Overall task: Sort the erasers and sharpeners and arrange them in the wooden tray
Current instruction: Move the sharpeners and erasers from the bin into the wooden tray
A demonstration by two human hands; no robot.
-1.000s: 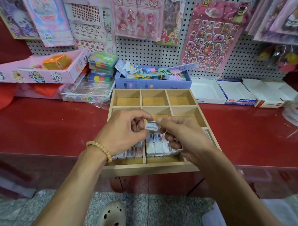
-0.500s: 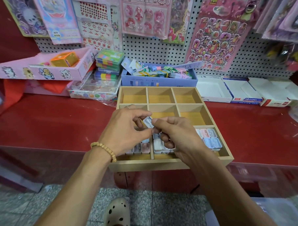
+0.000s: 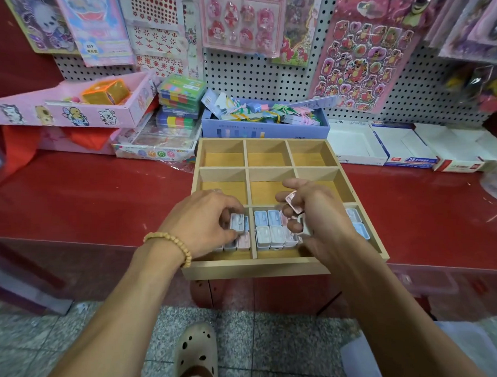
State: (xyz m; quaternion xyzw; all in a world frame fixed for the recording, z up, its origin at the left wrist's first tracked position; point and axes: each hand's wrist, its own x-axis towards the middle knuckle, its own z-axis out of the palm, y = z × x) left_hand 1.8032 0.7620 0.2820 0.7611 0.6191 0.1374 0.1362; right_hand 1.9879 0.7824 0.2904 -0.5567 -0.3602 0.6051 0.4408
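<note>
A nine-compartment wooden tray (image 3: 273, 268) sits on the red counter. Its near row holds small pastel pieces in blue, white and pink (image 3: 274, 230). My left hand (image 3: 203, 221) pinches a pale blue piece (image 3: 237, 224) down in the near-left compartment, among others standing there. My right hand (image 3: 313, 211) hovers over the near-middle compartment and grips a pink piece (image 3: 293, 200) between thumb and fingers, with a white one (image 3: 305, 225) lower in the same hand. More pieces (image 3: 357, 223) show in the near-right compartment, partly hidden by my right hand.
A blue box (image 3: 264, 127) of mixed packaged items stands behind the tray. White open boxes (image 3: 382, 148) lie at the right, a pink box (image 3: 67, 110) and stacked colourful cases (image 3: 181, 103) at the left. A pegboard with sticker sheets rises behind. My shoe (image 3: 196, 358) is below.
My hands, together over the tray's middle with one pale piece between them, have separated. The left hand has gone down into the near-left compartment with a blue piece; the right holds a pink one.
</note>
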